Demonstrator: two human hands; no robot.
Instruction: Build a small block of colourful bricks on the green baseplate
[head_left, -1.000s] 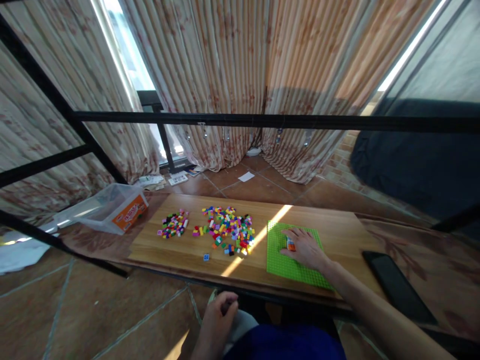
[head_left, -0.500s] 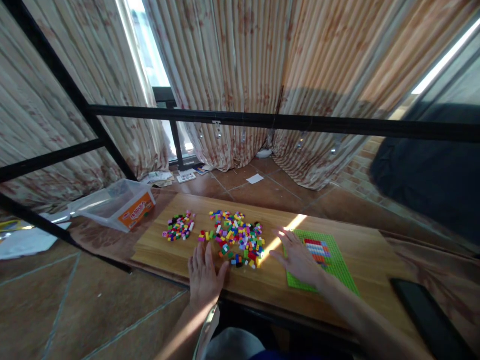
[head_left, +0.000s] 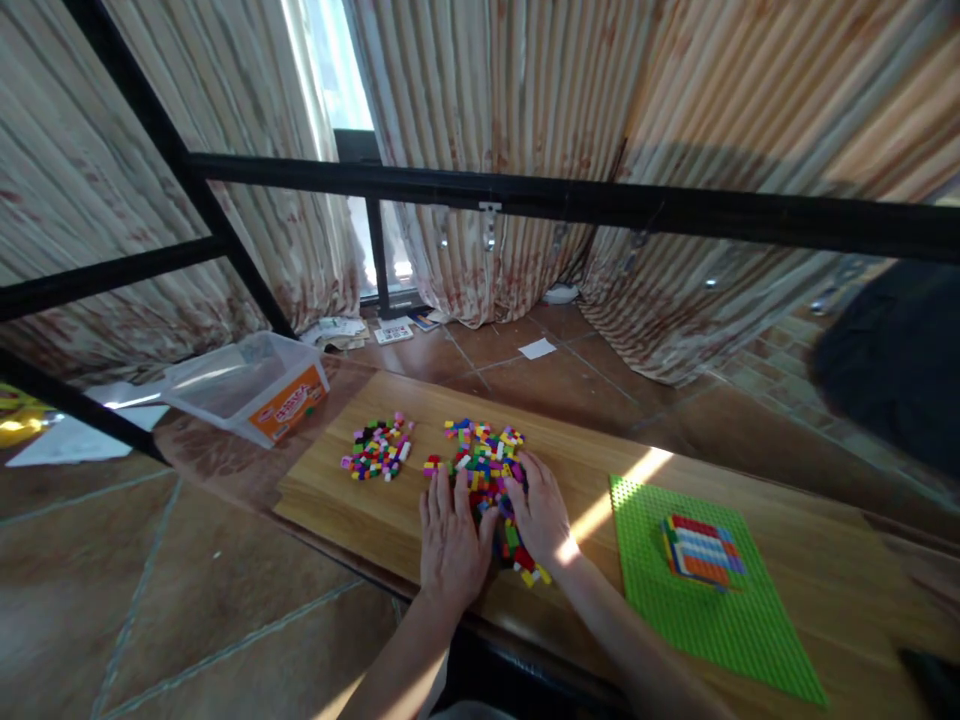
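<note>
The fingers (head_left: 442, 490) of the left hand (head_left: 454, 550) are extended and slightly apart at the near side of the larger brick pile (head_left: 487, 455), left of the green baseplate (head_left: 720, 635). The right hand (head_left: 544, 510), between that pile and the baseplate, rests on the bricks with its thumb apart from its fingers. Neither hand visibly clamps a brick; contact beneath the palms is hidden.

Completed portion: one compact brick block (head_left: 703, 550), with red, white, light blue and orange bricks on top, sits on the far half of the baseplate. Outstanding portion: the larger pile and a smaller pile (head_left: 379, 447), farther left of the baseplate, lie loose on the tabletop (head_left: 337, 505). Bare studs surround the block. Assembly is judged partial, with most visible bricks unplaced.
</note>
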